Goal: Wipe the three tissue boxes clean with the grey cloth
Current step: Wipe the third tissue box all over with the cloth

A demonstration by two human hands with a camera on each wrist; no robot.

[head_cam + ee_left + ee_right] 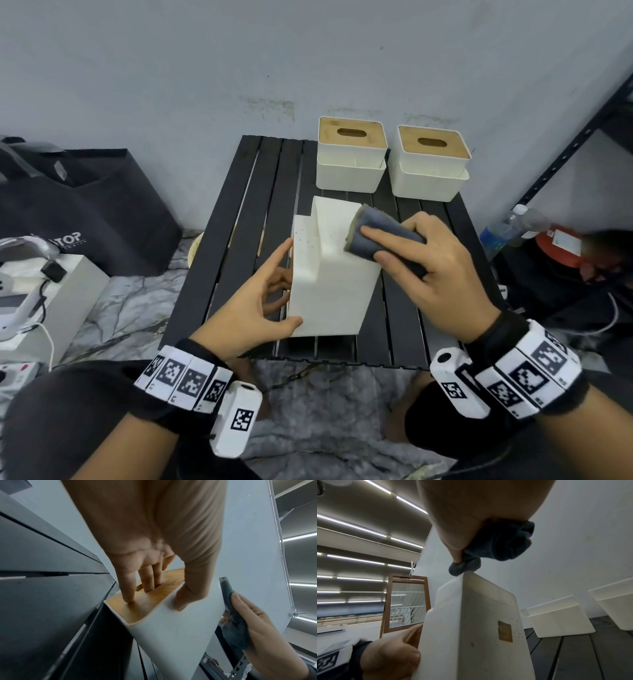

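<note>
1. The tipped tissue box (334,274) lies on its side near the front of the black slatted worktop (239,240), its white base turned up and its wooden lid facing the person's left.
2. The left hand (253,308) holds this box: the thumb lies on the white side wall, and in the left wrist view the fingers (130,588) press on the wooden lid (149,601), two of them reaching into its oval slot.
3. What is inside the tipped box cannot be seen; the slot is blocked by the fingers.
4. The right hand (431,270) grips the folded grey cloth (376,236), fingers on top and thumb pinching it from below, and presses it against the upper far edge of the box.
5. The two hands are apart, one on each side of the box.
6. Small dark specks (308,240) dot the upturned white surface, and the right wrist view shows a brownish square patch (505,631) on one face.
7. Two upright tissue boxes stand side by side at the back of the worktop, the left one (351,154) and the right one (431,164), each white with a wooden lid and an oval slot.
8. No tissue shows in either slot; their insides are dark.
9. A dark bag (85,212) sits on the floor to the left, and a plastic bottle (507,229) lies to the right.
</note>
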